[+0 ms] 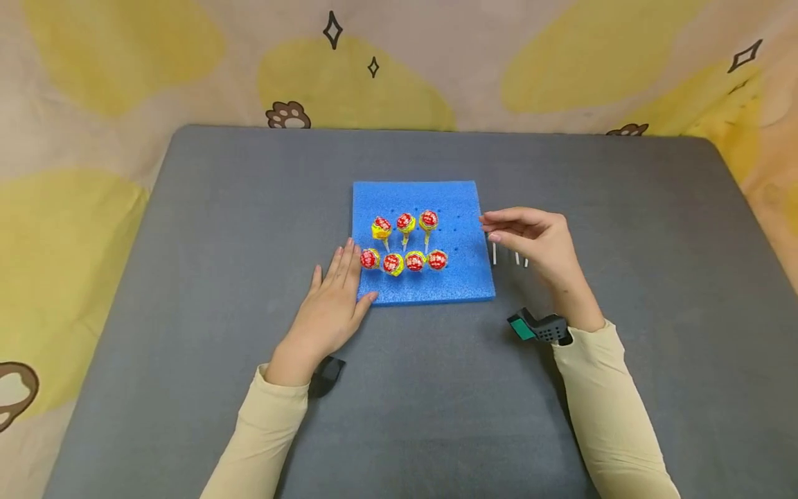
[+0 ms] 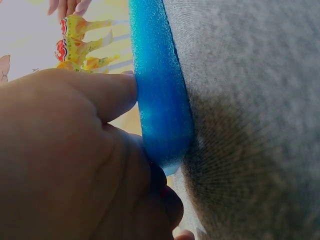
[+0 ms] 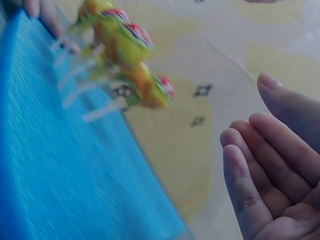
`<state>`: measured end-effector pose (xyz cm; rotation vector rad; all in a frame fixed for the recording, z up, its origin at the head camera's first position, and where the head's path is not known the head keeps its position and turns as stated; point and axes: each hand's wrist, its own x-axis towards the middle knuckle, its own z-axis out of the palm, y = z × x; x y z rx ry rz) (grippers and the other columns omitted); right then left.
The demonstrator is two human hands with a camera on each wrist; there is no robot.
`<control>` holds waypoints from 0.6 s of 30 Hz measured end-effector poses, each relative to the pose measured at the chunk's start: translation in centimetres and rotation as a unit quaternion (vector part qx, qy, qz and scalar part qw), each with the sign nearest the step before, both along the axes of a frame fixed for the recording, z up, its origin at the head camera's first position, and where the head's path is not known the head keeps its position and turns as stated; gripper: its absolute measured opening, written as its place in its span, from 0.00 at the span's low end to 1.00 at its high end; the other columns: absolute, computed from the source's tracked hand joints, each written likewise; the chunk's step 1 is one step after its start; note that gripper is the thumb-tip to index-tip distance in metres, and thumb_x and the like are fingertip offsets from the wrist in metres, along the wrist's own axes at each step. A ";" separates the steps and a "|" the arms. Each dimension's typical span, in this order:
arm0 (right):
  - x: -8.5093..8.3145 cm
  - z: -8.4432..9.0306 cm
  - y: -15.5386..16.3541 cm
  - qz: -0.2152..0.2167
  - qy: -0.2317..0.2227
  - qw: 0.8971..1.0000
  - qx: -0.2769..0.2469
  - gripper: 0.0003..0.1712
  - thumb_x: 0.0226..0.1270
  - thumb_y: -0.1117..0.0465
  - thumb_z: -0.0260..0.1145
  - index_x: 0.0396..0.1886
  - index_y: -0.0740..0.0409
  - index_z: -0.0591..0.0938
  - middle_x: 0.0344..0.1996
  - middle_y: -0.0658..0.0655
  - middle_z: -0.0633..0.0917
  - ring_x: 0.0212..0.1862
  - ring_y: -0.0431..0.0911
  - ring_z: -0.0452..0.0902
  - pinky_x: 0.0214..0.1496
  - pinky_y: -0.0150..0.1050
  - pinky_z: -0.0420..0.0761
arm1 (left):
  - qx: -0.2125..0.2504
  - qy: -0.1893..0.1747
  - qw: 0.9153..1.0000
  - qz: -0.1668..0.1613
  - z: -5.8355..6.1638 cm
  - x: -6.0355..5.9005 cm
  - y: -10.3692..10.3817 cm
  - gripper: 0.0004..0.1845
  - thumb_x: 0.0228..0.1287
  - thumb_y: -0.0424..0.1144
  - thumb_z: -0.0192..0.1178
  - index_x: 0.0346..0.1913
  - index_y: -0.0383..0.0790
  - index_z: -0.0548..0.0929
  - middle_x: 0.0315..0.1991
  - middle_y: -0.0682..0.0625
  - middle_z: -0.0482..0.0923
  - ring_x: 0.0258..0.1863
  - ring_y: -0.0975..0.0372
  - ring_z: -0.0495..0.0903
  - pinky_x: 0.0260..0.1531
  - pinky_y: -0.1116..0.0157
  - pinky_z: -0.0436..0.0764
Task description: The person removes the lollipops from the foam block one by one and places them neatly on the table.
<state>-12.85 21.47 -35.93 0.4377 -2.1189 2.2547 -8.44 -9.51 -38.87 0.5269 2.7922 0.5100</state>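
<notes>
A blue foam block (image 1: 424, 284) with rows of small holes lies mid-table. Several red and yellow wrapped lollipops (image 1: 405, 242) stand in it in two rows. My left hand (image 1: 346, 274) lies flat on the table, its straight fingers and thumb pressed against the block's near left edge; the left wrist view shows the thumb (image 2: 107, 92) on the foam block (image 2: 160, 100). My right hand (image 1: 492, 229) hovers by the block's right edge with relaxed fingers and holds nothing. Three white sticks (image 1: 516, 258) show on the table under it.
The grey table (image 1: 187, 242) has rounded far corners, with a yellow patterned cloth (image 1: 93, 62) behind and beside it. Wrist-worn cameras sit at both cuffs, the right one green and black (image 1: 536, 327). In the right wrist view the lollipops (image 3: 130, 55) appear blurred above the foam (image 3: 65, 175).
</notes>
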 end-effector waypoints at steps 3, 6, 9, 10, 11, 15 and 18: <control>0.2 0.0 -0.9 0.017 -0.016 0.999 0.025 0.14 0.53 0.74 0.70 0.43 0.70 0.84 0.39 0.55 0.87 0.42 0.49 0.84 0.46 0.35 0.80 | 0.001 -0.001 1.000 -0.003 0.1 -0.2 0.0 0.41 0.71 0.50 0.48 0.73 0.32 0.41 0.75 0.42 0.32 0.73 0.51 0.34 0.67 0.45 0.40; 0.0 0.1 -1.6 0.044 -0.022 0.998 0.050 0.16 0.53 0.73 0.70 0.44 0.72 0.83 0.39 0.55 0.86 0.43 0.50 0.84 0.46 0.36 0.80 | 0.003 -0.001 1.000 0.005 0.1 0.0 0.1 0.41 0.71 0.50 0.48 0.73 0.32 0.41 0.75 0.42 0.32 0.73 0.51 0.34 0.67 0.44 0.40; -0.1 0.2 -2.2 0.059 -0.023 0.995 0.071 0.18 0.54 0.72 0.70 0.45 0.74 0.81 0.40 0.56 0.86 0.43 0.51 0.83 0.46 0.36 0.80 | 0.005 0.003 1.000 0.010 0.3 0.0 0.2 0.41 0.71 0.50 0.48 0.73 0.32 0.41 0.75 0.42 0.32 0.73 0.51 0.34 0.67 0.45 0.40; -0.1 0.2 -2.3 0.063 -0.025 0.995 0.078 0.18 0.54 0.72 0.70 0.46 0.75 0.81 0.41 0.57 0.86 0.43 0.52 0.83 0.46 0.36 0.80 | 0.005 0.004 1.000 0.011 0.4 0.0 0.2 0.41 0.71 0.50 0.48 0.73 0.32 0.41 0.75 0.42 0.32 0.73 0.51 0.34 0.67 0.45 0.40; -0.1 0.3 -2.4 0.065 -0.025 0.994 0.084 0.19 0.54 0.72 0.70 0.46 0.75 0.81 0.41 0.58 0.85 0.43 0.53 0.83 0.46 0.37 0.80 | 0.005 0.005 1.000 0.011 0.4 0.0 0.2 0.41 0.71 0.50 0.48 0.73 0.32 0.41 0.75 0.42 0.33 0.73 0.51 0.35 0.67 0.45 0.40; 0.4 0.0 -2.9 0.073 -0.031 0.993 0.084 0.20 0.53 0.73 0.71 0.46 0.78 0.79 0.41 0.59 0.86 0.42 0.50 0.84 0.45 0.38 0.80 | 0.002 0.006 1.000 0.008 0.6 0.2 0.2 0.41 0.71 0.50 0.48 0.74 0.33 0.41 0.75 0.42 0.34 0.73 0.51 0.36 0.67 0.44 0.41; 1.0 -0.4 -3.7 0.081 -0.037 0.994 0.061 0.19 0.53 0.75 0.70 0.45 0.80 0.79 0.41 0.60 0.86 0.39 0.46 0.84 0.44 0.39 0.81 | -0.003 0.003 1.000 0.004 0.9 0.6 -0.3 0.41 0.71 0.51 0.48 0.74 0.33 0.42 0.75 0.43 0.34 0.73 0.51 0.36 0.67 0.44 0.41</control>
